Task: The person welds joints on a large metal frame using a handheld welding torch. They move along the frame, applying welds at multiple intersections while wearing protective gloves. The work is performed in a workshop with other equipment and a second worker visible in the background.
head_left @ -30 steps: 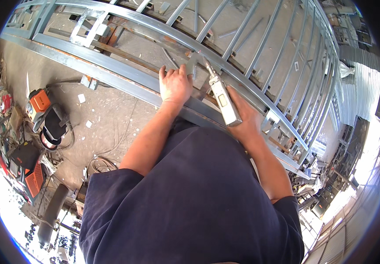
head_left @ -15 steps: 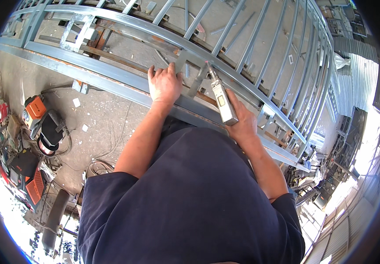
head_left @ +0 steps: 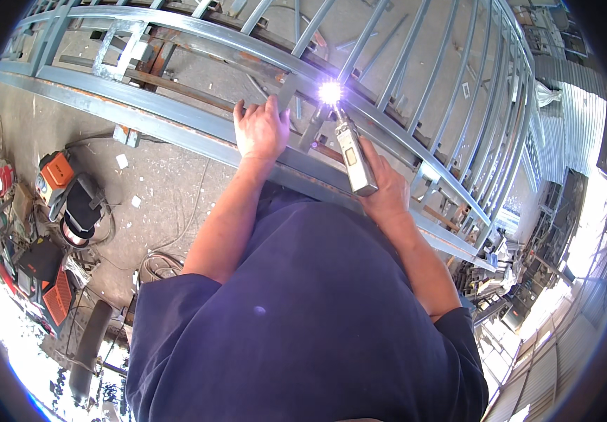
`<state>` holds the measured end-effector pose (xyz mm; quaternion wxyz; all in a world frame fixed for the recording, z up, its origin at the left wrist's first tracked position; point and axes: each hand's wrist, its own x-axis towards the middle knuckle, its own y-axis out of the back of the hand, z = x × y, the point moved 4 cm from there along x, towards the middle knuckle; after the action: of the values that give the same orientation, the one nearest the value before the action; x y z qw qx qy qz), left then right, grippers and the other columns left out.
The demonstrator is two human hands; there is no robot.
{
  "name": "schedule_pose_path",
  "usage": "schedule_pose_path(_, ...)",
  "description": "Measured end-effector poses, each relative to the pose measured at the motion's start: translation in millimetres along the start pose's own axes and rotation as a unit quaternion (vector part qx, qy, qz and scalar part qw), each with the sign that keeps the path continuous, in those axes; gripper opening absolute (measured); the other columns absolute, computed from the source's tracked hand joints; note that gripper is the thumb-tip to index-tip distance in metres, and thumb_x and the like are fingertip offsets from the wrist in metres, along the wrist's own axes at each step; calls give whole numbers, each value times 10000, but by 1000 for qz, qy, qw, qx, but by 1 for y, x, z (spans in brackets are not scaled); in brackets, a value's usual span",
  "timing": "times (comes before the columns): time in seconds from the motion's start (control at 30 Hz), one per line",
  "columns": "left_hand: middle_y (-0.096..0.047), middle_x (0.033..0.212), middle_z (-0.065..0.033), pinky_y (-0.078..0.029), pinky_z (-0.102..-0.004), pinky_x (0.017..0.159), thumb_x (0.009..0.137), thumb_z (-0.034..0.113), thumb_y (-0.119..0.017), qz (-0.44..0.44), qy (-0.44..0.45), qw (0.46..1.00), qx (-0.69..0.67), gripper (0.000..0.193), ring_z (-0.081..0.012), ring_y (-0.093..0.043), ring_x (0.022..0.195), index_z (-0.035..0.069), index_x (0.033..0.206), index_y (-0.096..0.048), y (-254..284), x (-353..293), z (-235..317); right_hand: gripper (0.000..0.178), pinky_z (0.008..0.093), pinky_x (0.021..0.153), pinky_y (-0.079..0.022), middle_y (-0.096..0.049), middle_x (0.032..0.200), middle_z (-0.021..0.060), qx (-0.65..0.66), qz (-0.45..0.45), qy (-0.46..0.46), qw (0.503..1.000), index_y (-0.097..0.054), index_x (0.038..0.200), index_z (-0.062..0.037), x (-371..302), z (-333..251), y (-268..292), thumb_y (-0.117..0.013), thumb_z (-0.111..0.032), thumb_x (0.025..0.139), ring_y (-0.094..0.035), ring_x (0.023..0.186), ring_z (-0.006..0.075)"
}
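Head view: a boxy, silver-grey torch [head_left: 355, 162] is grasped by the fingers of the right hand [head_left: 388, 188], most of its grip being concealed behind the hand. Its narrow nozzle is pointed away from the body, toward a long, smooth grey rail [head_left: 247, 48] edged with rust in places. At the nozzle's tip a violet-white glare [head_left: 329, 93] is thrown out, by which the tip and the metal behind it are washed out.

The left hand [head_left: 261, 132] is laid at a flat, dull-grey plate [head_left: 288, 91], its fingers spread and slightly bent; whether the plate is pinched or merely pressed cannot be told, as the underside of the hand is hidden. Beneath the wrist a broad, bluish-grey beam [head_left: 170, 112] is crossed, its edge streaked with rust. Beyond the rail, slender, straight bars [head_left: 403, 53] are ranged side by side, their far ends cut off by the upper rim.

The gritty concrete floor [head_left: 170, 169] is speckled with pale scraps. Ribbed, corrugated sheeting [head_left: 585, 126] is partly bleached by daylight, and clutter at the left rim is hard to make out.
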<state>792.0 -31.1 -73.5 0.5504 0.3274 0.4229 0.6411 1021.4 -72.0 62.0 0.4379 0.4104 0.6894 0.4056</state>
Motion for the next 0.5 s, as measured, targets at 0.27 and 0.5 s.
schedule_pose_path(0.27,-757,886,-114,-366,-503,1135,927,353,-675,0,-4,1000,-2,359,-288,-716,939,111,1191,-657,-1,0,-1,909,500,738,-580,-683,999,114,3,11,-7,1000,-381,1563,-284,-1,4,-2,-802,-175,765,-704,848,371)
schedule_pose_path(0.5,-752,881,-127,-352,-504,1145,924,359,-676,-2,-5,1000,-5,415,-289,-710,958,69,1220,-660,-2,-1,-2,886,499,753,-582,-686,1012,110,10,3,-14,1000,-392,1555,-289,-3,5,0,-797,-176,776,-707,872,366)
